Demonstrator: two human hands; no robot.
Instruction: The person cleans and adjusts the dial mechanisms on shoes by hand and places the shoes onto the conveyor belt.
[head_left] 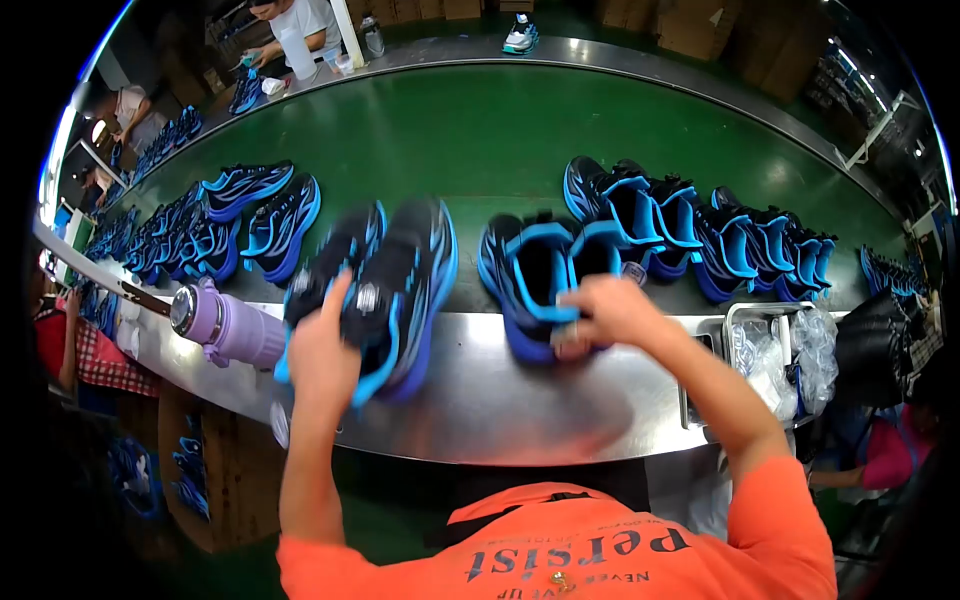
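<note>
My left hand (322, 350) is closed on a pair of black and blue shoes (400, 290), its fingers over the tongues and collars; the shoes are slightly blurred. To the right, my right hand (605, 315) is at the heel of another pair of shoes (525, 275), its fingers bent against the collar edge. That pair stands upright, partly on the steel ledge (480, 400), with openings facing me. Whether the right fingers pinch something small is hidden by blur.
A purple bottle (235, 325) lies left of my left hand. More shoes (180, 235) line the green belt (420, 130) at left, others (725, 240) at right. A metal tray (765, 360) holds clear plastic bags. Co-workers (305, 30) are beyond the belt at upper left.
</note>
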